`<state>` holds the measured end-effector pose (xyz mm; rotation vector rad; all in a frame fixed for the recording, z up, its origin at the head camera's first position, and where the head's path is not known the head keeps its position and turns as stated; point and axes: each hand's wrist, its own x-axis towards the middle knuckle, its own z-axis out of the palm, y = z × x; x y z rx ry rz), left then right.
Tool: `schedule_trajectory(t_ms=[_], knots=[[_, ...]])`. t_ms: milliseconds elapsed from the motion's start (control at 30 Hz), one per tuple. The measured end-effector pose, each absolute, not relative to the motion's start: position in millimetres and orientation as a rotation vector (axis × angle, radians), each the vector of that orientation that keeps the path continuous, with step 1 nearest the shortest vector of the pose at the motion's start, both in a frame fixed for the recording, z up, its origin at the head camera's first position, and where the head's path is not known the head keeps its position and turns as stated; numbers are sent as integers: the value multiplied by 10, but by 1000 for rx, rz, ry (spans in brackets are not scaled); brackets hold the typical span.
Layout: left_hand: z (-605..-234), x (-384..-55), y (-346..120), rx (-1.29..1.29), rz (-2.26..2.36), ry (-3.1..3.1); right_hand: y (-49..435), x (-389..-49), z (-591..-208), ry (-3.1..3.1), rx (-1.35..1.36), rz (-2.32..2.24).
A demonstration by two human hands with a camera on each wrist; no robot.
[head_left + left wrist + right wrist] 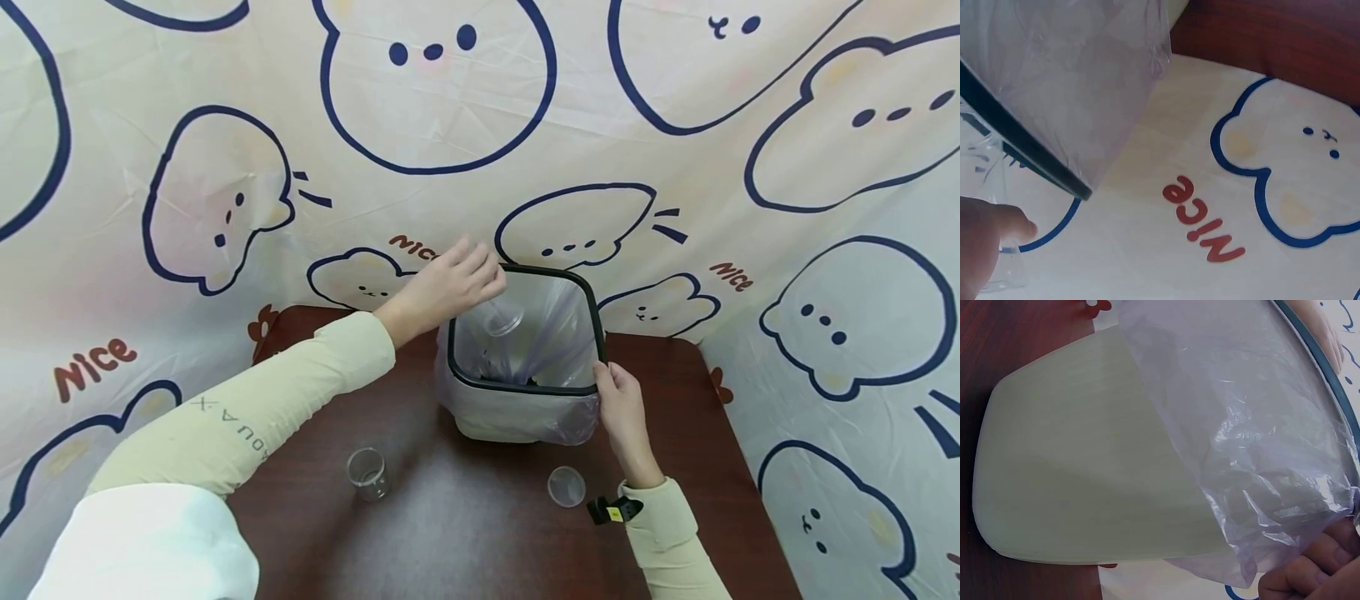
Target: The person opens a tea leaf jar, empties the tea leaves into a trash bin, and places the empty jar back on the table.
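My left hand (pixel 453 283) is above the far left part of the bin's dark rim (pixel 525 389). It holds a clear plastic cup (pixel 504 320), tilted with its round end over the bin's opening. The left wrist view shows the thumb against the clear cup (pixel 1004 275). At the right front corner, my right hand (pixel 622 408) grips the rim, with fingers (pixel 1310 569) curled against the bag. A thin translucent purple bag (pixel 1229 425) lines the pale bin (pixel 1079 456) and folds down over its outside. A few small dark bits show inside.
A clear cup (pixel 367 473) with a handle stands on the dark brown table (pixel 450 533), left of the bin. A round clear lid (pixel 566 487) lies near my right wrist. Cloth (pixel 420 108) printed with cartoon outlines hangs behind and at the sides.
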<state>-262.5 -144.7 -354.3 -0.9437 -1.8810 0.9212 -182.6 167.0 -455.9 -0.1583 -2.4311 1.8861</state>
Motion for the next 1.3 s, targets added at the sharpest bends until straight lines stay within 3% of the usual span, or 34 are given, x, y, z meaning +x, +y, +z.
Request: schedule_trajectory(t_ms=[933,1300], knots=[[-3513,-2527,-1469,-926,574,-2189,1674,-1813,-4540,-2440,-161,1879],[-3504,-2405,-1444,-824,180,-2380,1676,-1821,-4550,-2438,-148,1876]])
